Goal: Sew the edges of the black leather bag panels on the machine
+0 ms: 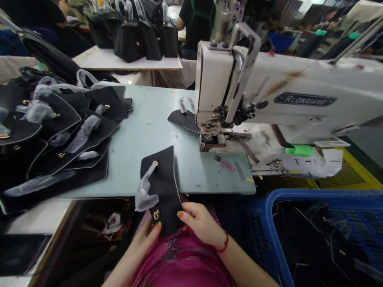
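Note:
Both my hands hold one black leather bag panel at the table's near edge, over my lap. My left hand pinches its lower left corner, by a gold ring fitting. My right hand grips the lower right edge, fingers curled. A plastic-wrapped handle hangs from the panel's gold stud. The panel's far end rests on the pale green table. The white sewing machine stands to the right, with another black piece lying by its needle.
A stack of black panels with wrapped handles fills the table's left. Small pink snips lie near the machine. A blue crate with black pieces sits at my right. Finished black bags and a person in black stand behind.

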A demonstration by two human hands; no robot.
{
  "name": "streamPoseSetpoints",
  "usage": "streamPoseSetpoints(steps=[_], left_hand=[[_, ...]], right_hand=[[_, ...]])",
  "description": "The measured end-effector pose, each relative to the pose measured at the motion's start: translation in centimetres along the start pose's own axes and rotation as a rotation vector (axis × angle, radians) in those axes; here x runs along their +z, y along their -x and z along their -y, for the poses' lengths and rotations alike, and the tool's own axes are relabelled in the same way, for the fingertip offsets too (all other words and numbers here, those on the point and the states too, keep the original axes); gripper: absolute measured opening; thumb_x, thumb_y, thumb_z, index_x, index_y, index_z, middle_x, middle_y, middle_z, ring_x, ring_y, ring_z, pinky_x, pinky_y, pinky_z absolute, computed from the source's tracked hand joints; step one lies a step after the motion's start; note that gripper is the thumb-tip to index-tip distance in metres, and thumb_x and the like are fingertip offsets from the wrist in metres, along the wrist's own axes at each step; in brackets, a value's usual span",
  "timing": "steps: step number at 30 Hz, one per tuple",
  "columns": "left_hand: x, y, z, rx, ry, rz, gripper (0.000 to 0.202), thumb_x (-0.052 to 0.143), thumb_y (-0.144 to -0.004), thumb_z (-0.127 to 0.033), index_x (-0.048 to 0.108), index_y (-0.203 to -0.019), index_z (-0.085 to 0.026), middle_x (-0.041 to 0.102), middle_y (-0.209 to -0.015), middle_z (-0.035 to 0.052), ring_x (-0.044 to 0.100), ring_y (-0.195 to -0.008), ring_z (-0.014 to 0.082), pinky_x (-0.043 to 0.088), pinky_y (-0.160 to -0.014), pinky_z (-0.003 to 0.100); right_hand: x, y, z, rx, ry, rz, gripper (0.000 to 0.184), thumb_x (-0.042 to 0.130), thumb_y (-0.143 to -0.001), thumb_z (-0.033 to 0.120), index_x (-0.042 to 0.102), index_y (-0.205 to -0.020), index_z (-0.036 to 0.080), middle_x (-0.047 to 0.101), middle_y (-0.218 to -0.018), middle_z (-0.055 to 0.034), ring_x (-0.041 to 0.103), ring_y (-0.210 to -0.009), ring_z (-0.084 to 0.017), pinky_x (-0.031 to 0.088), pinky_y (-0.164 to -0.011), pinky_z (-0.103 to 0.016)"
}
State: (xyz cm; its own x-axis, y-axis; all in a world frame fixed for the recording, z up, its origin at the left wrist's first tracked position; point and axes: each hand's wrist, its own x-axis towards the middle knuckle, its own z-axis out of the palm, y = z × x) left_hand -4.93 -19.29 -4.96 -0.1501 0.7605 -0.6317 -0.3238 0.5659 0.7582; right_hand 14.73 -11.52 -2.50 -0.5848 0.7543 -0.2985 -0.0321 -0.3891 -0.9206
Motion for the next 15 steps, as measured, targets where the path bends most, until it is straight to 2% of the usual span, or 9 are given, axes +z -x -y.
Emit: streamPoseSetpoints(steps=[2,4,6,9,12,15], left_hand=[[2.5,-0.3,-1.7,-0.088,0.135,0.089,0.049,0.073,-0.073,-0.055,0.071,-0.104,-0.017,0.073,-0.108,0.0163,0.063,-0.116,0.0367,0.054,-0.096,0.047],[4.6,-1.0,-3.1,-0.172,0.261,0.178,0.043,0.074,-0.073,-0.051,0.072,-0.096,-0.014,0.075,-0.098,0.0169,0.07,-0.1,0.0347,0.058,-0.087,0.044],[6.0,-2.3,-4.3,-0.201,0.339,0.162,0.032,0.078,-0.073,-0.04,0.071,-0.089,-0.013,0.076,-0.089,0.0136,0.073,-0.083,0.0272,0.061,-0.076,0.035],[7.6,-5.1,-6.5,-0.145,0.367,0.088,0.021,0.077,-0.073,-0.026,0.07,-0.088,-0.012,0.075,-0.083,0.0083,0.07,-0.067,0.0176,0.06,-0.064,0.026],[9.3,-8.2,-9.6,-0.055,0.358,0.088,0.021,0.078,-0.072,-0.02,0.069,-0.089,-0.012,0.075,-0.084,0.0063,0.07,-0.069,0.0155,0.059,-0.063,0.023],[11.1,-10.9,-12.9,0.038,0.332,0.122,0.027,0.082,-0.066,-0.018,0.07,-0.09,-0.012,0.076,-0.086,0.0054,0.07,-0.072,0.0145,0.058,-0.067,0.02]], right_hand=[[-0.1,-0.3,0.9,-0.004,-0.069,0.053,0.042,0.063,-0.086,0.055,0.068,-0.088,0.013,0.058,-0.075,0.0,0.05,-0.063,-0.009,0.045,-0.055,-0.018],[-0.5,-0.7,1.5,-0.01,-0.117,0.028,0.042,0.065,-0.085,0.055,0.069,-0.091,0.014,0.06,-0.075,0.0,0.05,-0.061,-0.009,0.044,-0.053,-0.018],[-0.9,-1.5,2.3,-0.025,-0.113,-0.047,0.04,0.064,-0.086,0.052,0.069,-0.092,0.014,0.06,-0.073,0.0006,0.05,-0.057,-0.008,0.044,-0.052,-0.017],[-1.9,-3.0,3.8,-0.049,-0.004,-0.191,0.035,0.059,-0.09,0.048,0.067,-0.089,0.014,0.062,-0.069,0.0004,0.055,-0.054,-0.008,0.042,-0.048,-0.016],[-3.2,-4.8,5.6,-0.074,0.119,-0.339,0.032,0.054,-0.093,0.044,0.064,-0.086,0.014,0.067,-0.068,-0.002,0.063,-0.056,-0.011,0.042,-0.047,-0.017],[-4.7,-6.5,7.0,-0.107,0.143,-0.403,0.03,0.05,-0.094,0.041,0.059,-0.08,0.015,0.071,-0.069,-0.0048,0.064,-0.055,-0.011,0.041,-0.046,-0.017]])
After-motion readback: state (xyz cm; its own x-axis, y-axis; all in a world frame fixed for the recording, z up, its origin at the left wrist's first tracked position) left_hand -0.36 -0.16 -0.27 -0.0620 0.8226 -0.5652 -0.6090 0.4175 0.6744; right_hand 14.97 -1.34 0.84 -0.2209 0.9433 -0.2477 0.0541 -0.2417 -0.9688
